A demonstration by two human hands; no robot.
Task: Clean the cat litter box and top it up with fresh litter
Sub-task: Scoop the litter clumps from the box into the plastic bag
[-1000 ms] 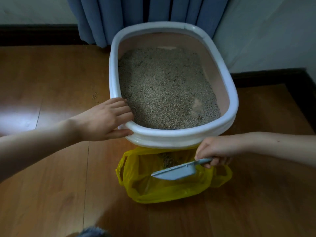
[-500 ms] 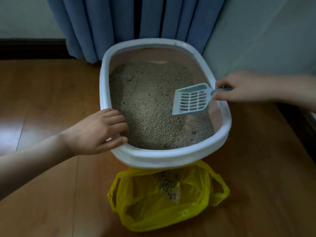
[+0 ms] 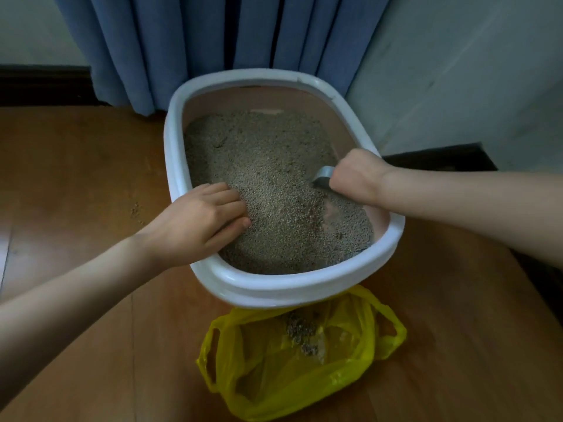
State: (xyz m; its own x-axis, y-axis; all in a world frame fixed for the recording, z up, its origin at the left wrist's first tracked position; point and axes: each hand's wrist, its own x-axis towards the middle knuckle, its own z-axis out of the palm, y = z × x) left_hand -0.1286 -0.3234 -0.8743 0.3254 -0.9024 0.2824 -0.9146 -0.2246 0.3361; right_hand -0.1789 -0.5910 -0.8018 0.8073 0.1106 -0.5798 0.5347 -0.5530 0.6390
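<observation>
A white oval litter box [image 3: 292, 287] stands on the wooden floor, filled with grey-brown litter [image 3: 274, 184]. My left hand [image 3: 201, 220] grips its left rim, fingers curled over the edge into the box. My right hand [image 3: 356, 175] holds the pale blue scoop [image 3: 323, 177] at the box's right side. The scoop's blade is dug down into the litter and mostly hidden by my hand. A yellow plastic bag [image 3: 292, 367] lies open on the floor just in front of the box, with some clumped litter inside.
A blue curtain [image 3: 213, 41] hangs right behind the box, with a pale wall [image 3: 457, 71] to its right. A few spilled litter grains [image 3: 137, 211] lie on the floor [image 3: 76, 166] left of the box. Dark skirting runs along the walls.
My right hand has carried the scoop from over the yellow bag up into the box and pushed it down into the litter at the right side. My left hand stays on the rim.
</observation>
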